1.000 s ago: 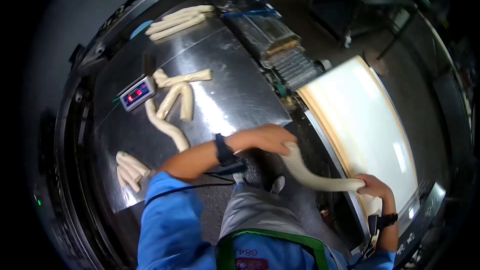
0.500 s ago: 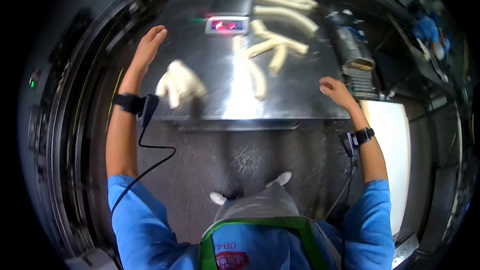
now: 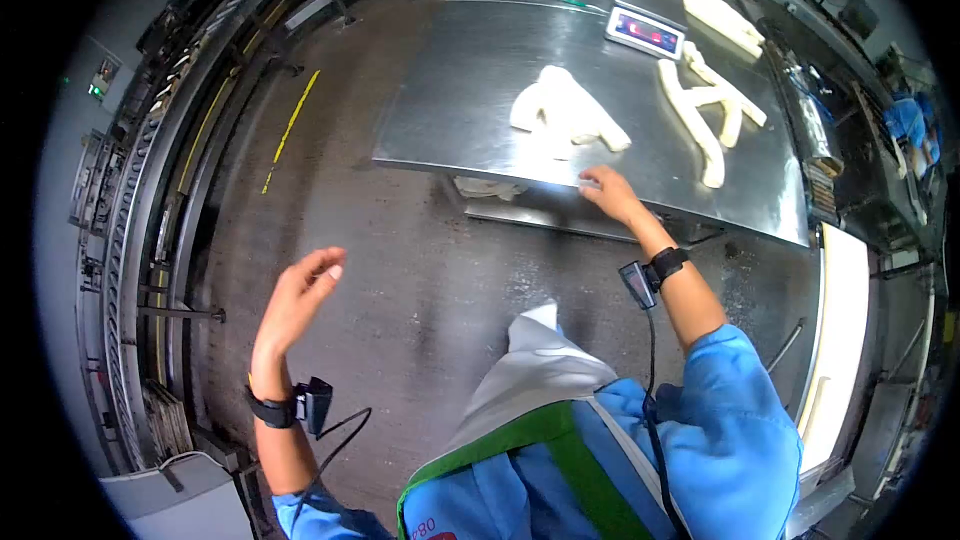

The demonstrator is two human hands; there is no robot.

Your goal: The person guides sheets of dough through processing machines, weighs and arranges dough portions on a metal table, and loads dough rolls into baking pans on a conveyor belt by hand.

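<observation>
My left hand (image 3: 300, 295) hangs over the floor to the left of the table, holding nothing, its fingers stretched out and thumb apart. At the front edge of the metal table (image 3: 450, 120), my right hand (image 3: 612, 193) is empty too, with loosely bent fingers. Just beyond it lies a heap of pale dough strips (image 3: 565, 110). Further right, several more dough strips (image 3: 690, 125) lie across one another. Behind them stands a digital scale (image 3: 645, 32) with a lit red display. More long dough strips (image 3: 712, 15) are bunched beside the scale.
A roller conveyor (image 3: 135, 170) runs along the left side, with a yellow floor line (image 3: 290, 130) near it. To my right stands a long white board (image 3: 835, 340). A person in blue (image 3: 910, 125) is at the far right.
My view has turned left, so the table sits further right. My left hand has left the table's side and now hangs over the floor. My right hand is now near the dough heap.
</observation>
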